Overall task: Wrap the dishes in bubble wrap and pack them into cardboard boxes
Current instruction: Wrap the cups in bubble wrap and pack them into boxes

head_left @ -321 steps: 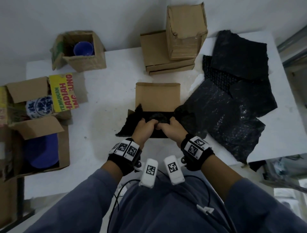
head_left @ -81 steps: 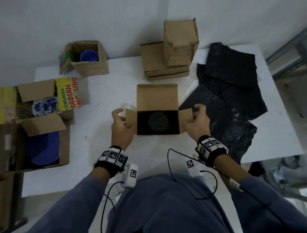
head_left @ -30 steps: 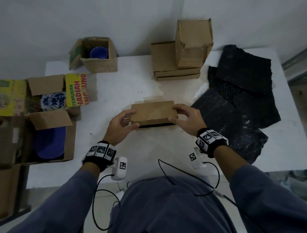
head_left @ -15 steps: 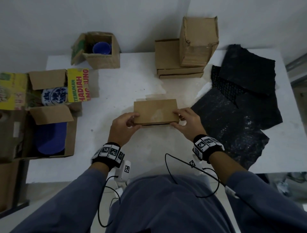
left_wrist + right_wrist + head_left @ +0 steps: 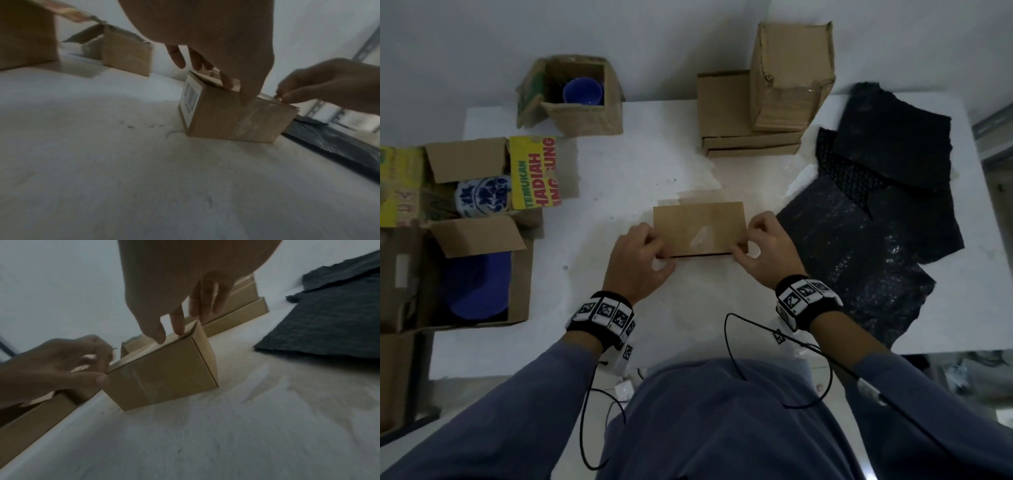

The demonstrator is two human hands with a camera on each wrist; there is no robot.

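A small brown cardboard box [image 5: 700,228] sits in the middle of the white table [image 5: 654,164] with its lid folded down. The wrapped dish inside is hidden. My left hand [image 5: 662,255] pinches the lid's front-left corner, thumb on the front wall and fingers on top. My right hand [image 5: 739,246] pinches the front-right corner the same way. The left wrist view shows the box [image 5: 236,120] with a white label on its side, my left hand [image 5: 236,91] on it and my right hand [image 5: 283,97] at the far corner. In the right wrist view my right hand [image 5: 168,335] presses the box [image 5: 164,373] lid edge.
Black bubble wrap sheets [image 5: 859,240] cover the table's right side. Flat cartons with an upright box [image 5: 791,75] stand at the back. Open boxes hold a blue cup [image 5: 582,90], a blue-and-white bowl [image 5: 482,195] and a blue plate [image 5: 476,284] on the left.
The wrapped dish went into the box, the side flaps were folded in and the lid came down. Both hands have slid along the lid to its front corners.
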